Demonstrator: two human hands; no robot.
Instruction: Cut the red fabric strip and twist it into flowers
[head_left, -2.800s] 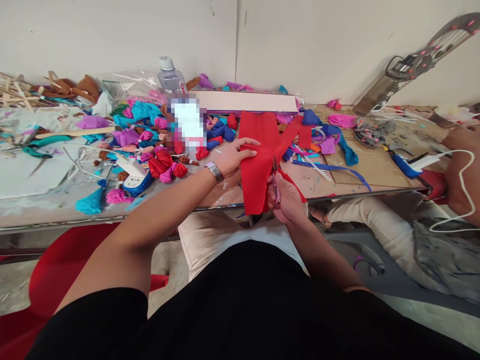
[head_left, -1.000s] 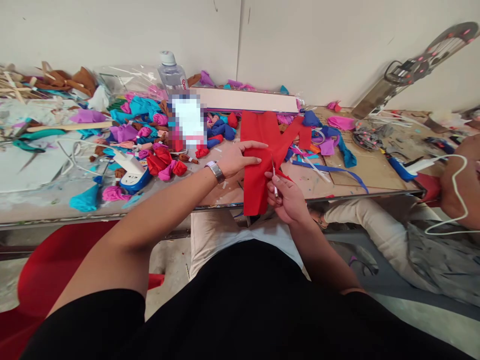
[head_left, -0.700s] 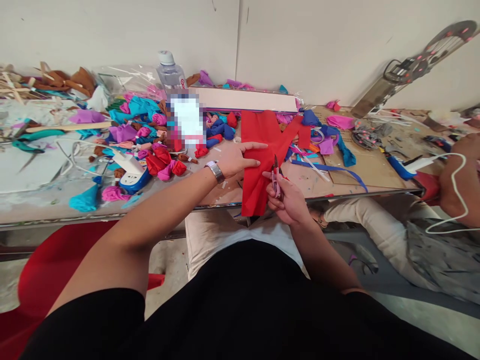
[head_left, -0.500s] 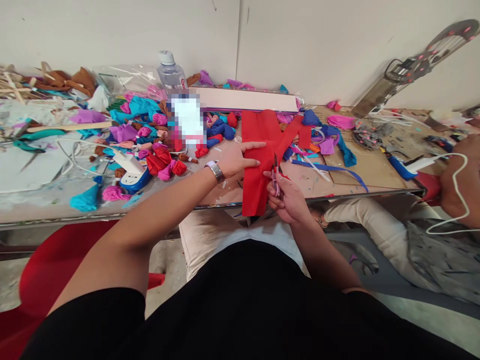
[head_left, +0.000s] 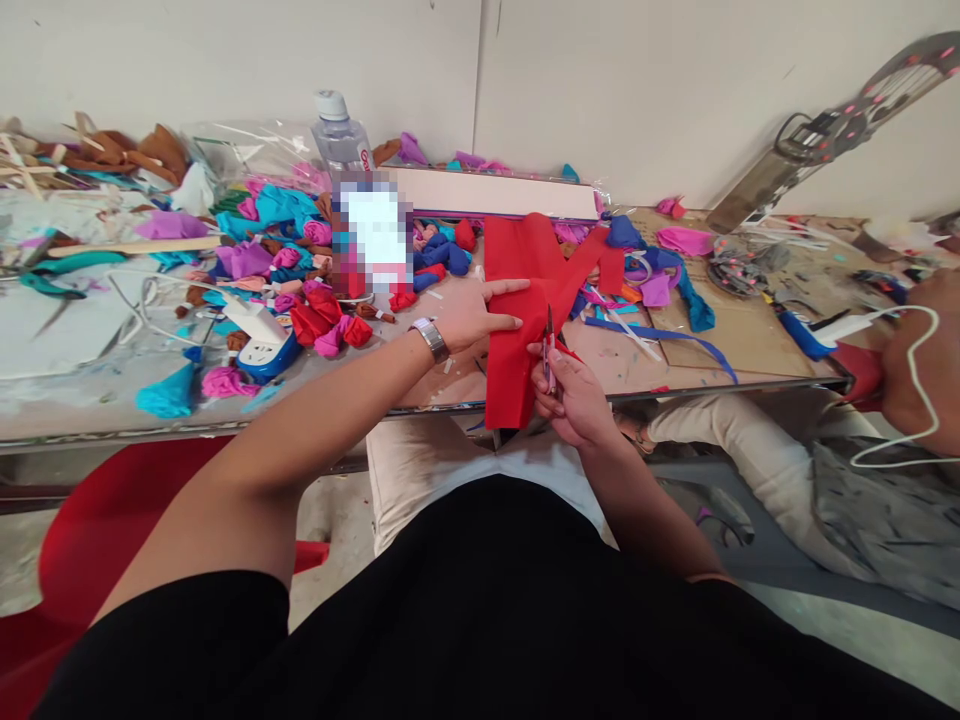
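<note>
A sheet of red cloth or crepe paper lies on the table and hangs a little over its front edge. My left hand rests on the sheet's left side with fingers spread flat. Wrapped round a small pair of scissors, my right hand is at the sheet's lower right. The blades point away from me, over the red material. From there a red strip slants off to the upper right, partly separated from the sheet.
Left of the sheet lie a blurred-out bright screen, many coloured fabric bundles and a blue-and-white power strip. A clear bottle stands behind. At the right are cardboard, a blue ribbon and another person's arm.
The scissors' blades look closer together than before. Both hands stay almost in place, and the view has shifted slightly.
</note>
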